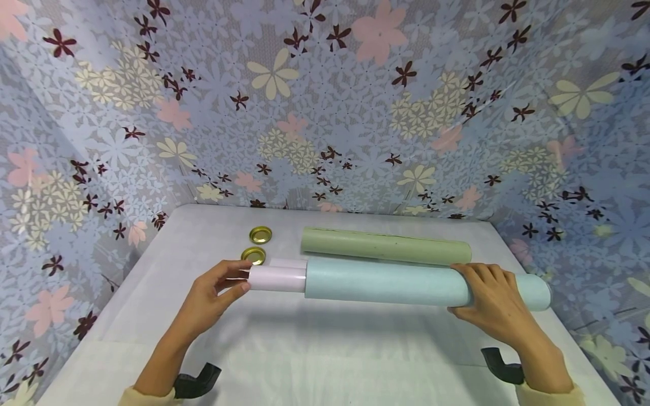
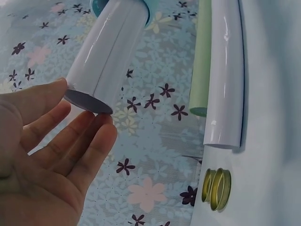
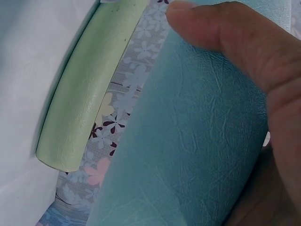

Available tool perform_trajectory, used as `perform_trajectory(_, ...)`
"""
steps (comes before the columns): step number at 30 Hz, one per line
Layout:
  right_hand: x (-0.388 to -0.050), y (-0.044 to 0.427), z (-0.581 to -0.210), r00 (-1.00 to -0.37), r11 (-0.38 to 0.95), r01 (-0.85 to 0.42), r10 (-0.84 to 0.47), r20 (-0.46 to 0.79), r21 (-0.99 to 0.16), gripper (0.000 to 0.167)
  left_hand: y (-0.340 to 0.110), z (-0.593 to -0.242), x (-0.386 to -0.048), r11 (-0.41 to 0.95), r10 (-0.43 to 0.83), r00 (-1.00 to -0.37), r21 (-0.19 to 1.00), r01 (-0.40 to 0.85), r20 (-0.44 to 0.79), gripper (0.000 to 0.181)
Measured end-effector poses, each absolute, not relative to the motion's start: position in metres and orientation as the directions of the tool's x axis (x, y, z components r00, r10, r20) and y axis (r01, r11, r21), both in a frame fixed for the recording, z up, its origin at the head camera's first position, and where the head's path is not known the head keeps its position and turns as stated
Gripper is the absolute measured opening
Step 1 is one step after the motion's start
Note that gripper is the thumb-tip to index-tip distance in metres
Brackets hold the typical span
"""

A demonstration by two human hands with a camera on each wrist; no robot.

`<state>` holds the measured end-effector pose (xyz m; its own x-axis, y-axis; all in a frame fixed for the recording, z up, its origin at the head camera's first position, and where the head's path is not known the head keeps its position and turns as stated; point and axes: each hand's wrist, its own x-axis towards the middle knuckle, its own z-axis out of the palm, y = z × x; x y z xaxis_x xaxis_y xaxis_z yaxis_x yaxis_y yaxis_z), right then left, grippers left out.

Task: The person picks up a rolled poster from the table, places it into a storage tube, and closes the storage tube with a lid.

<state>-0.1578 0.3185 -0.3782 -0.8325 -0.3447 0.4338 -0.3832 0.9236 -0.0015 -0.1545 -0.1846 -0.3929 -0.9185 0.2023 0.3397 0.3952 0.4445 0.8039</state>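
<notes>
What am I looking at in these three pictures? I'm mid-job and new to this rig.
No machine here: these are a person's bare hands. The wide picture comes from a head camera looking down; the other two from a camera on each wrist. The right hand grips a pale blue tube. A white tube sticks out of it, and the left hand touches its end. On the white table lie a green tube, a second white tube and two round gold-coloured pieces.
</notes>
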Motion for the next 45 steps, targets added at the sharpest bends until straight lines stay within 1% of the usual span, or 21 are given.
perform_trajectory(6,-0.158,0.316,-0.379,-0.831,0.923,-0.385,-0.347,0.435,0.001,0.086,-0.181,-0.396,-0.155,0.376,0.207,-0.922,0.844,0.383,0.327,0.037)
perform_trajectory(12,-0.158,0.315,-0.379,-0.827,0.921,-0.39,-0.351,0.439,0.001,0.085,-0.181,-0.4,-0.155,0.332,0.246,-0.922,0.868,0.369,0.298,0.044)
perform_trajectory(17,-0.158,0.314,-0.379,-0.823,0.919,-0.395,-0.355,0.442,0.003,0.086,-0.18,-0.403,-0.156,0.311,0.281,-0.908,0.865,0.394,0.312,0.045)
perform_trajectory(24,-0.158,0.312,-0.377,-0.829,0.918,-0.397,-0.359,0.43,0.0,0.086,-0.174,-0.405,-0.159,0.346,0.296,-0.897,0.838,0.421,0.328,0.047)
perform_trajectory(33,-0.158,0.308,-0.378,-0.827,0.914,-0.406,-0.364,0.428,-0.008,0.084,-0.162,-0.404,-0.16,0.408,0.265,-0.898,0.803,0.435,0.352,0.046)
perform_trajectory(45,-0.159,0.306,-0.379,-0.828,0.911,-0.412,-0.366,0.424,-0.018,0.083,-0.141,-0.404,-0.161,0.38,0.275,-0.866,0.78,0.498,0.418,0.041)
